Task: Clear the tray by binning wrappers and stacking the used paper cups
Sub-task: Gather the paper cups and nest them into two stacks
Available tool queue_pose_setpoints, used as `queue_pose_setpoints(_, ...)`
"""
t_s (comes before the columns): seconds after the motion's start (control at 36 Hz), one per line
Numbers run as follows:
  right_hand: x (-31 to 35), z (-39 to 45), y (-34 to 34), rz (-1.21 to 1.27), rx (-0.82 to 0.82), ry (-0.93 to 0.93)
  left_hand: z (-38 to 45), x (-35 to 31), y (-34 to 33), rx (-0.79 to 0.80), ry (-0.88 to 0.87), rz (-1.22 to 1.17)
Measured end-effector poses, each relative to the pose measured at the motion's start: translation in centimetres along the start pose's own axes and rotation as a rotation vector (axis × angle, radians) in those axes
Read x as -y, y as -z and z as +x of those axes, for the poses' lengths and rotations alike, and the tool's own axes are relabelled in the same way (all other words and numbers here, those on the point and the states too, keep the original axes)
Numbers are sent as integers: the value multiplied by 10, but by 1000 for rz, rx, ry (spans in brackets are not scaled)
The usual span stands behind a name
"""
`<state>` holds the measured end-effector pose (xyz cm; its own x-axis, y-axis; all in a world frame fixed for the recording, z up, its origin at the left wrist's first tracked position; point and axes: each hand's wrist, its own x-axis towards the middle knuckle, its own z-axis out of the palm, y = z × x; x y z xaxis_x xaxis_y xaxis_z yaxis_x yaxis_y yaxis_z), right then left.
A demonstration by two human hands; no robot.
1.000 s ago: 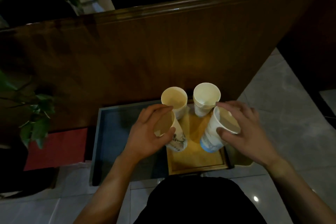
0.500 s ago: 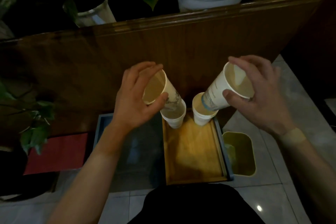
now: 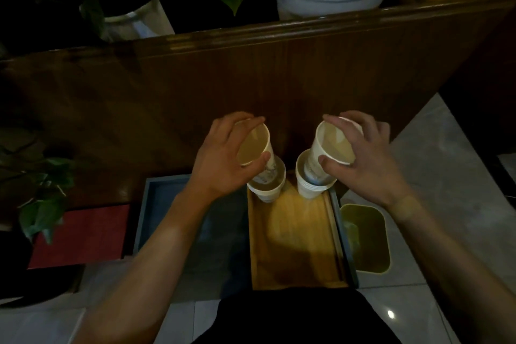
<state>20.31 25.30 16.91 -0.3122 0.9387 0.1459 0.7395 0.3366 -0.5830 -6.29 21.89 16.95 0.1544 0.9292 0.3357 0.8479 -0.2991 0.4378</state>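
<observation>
A yellow wooden tray (image 3: 296,237) lies on a grey-blue low table (image 3: 167,204). At the tray's far end stand a single paper cup (image 3: 268,190) on the left and a stack of paper cups (image 3: 310,190) on the right. My left hand (image 3: 220,165) grips a white printed paper cup (image 3: 255,148) by its rim, tilted, its base entering the single cup. My right hand (image 3: 365,165) grips another paper cup (image 3: 332,148) by its rim, its base entering the stack. No wrapper shows on the tray.
A small yellow-green bin (image 3: 365,237) stands on the tiled floor right of the tray. A tall wooden panel (image 3: 251,86) rises just behind the cups. A red box (image 3: 81,234) and leafy plants (image 3: 36,204) are at the left; big pots stand behind the panel.
Both hands lifted their cups off the tray, then brought them down over the two standing cups. The cup bases now sit in those cups' mouths.
</observation>
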Motion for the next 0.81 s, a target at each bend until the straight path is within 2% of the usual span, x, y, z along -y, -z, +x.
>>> queue_pose_setpoints(0.33, -16, 9, -36, -74, 96, 10, -4, 12, -26, 90, 7, 2)
queue_pose_setpoints(0.81, -43, 7, -72, -150, 112, 65, -10, 18, -65, 203, 32, 6)
